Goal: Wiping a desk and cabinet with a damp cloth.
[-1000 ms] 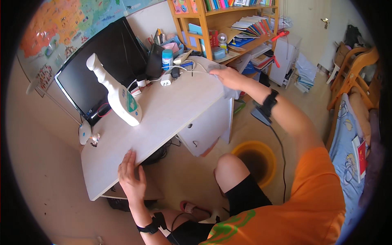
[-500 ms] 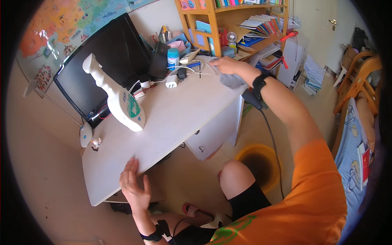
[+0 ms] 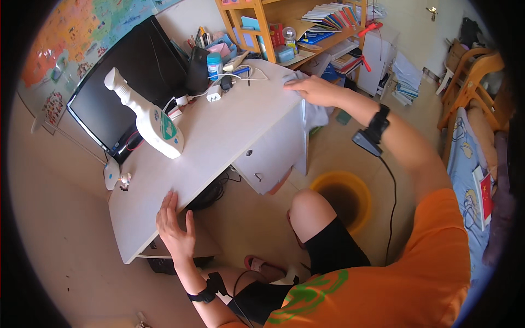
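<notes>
Pale desk beside a bookshelf carries a spray bottle.

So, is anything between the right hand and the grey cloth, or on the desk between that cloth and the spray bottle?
Nothing visible: the right hand is on the grey cloth at the desk's right end. The direct line to the spray bottle looks free; the white charger sits off it, toward the monitor.
</notes>
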Demonstrator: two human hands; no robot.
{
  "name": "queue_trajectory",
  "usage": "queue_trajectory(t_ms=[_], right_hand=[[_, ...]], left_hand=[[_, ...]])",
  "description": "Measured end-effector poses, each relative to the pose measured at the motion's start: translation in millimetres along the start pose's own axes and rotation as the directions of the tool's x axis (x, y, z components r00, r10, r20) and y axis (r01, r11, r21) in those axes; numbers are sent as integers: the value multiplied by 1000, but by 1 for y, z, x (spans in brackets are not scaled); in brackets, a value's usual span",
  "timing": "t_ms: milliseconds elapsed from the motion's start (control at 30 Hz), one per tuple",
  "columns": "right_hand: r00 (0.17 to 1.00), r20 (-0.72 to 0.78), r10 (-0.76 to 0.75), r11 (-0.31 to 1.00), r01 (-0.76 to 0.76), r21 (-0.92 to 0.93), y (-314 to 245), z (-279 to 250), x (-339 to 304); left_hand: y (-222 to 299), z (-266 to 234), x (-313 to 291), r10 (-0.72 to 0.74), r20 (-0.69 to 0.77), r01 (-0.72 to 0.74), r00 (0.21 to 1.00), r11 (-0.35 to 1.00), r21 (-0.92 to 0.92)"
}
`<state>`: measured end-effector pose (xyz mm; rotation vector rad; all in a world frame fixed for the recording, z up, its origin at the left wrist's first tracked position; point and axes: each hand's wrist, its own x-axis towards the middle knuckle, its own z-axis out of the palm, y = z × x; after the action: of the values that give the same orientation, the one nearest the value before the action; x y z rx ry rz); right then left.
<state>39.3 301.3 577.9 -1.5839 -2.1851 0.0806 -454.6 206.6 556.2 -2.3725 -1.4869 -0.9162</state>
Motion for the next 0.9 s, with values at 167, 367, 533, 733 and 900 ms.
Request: queue_trajectory(t_ms=[167,367,533,733,900], right_hand=[[998,-2,-56,997,56,-44,-2,-8,-9],[1000,-18,0,1000,1,30,31,10,47],[998,-61,14,1000,-15,-26,61,31,106],[974,-145,175,982,-183,-44,58,54,126],[978,-194,73,997,-75,-2,41,42,86]], left_hand=[[0,0,0,3,1,-3,1000,1000,-12],[-1,-3,-2,-14,30,14,999,1000,-5],[3,-3,-2,-41,51,40,998,999,24],[5,-4,-2,-44,39,44,998,999,-9],[2,-5,-2,-31,30,32,999,998,-50]])
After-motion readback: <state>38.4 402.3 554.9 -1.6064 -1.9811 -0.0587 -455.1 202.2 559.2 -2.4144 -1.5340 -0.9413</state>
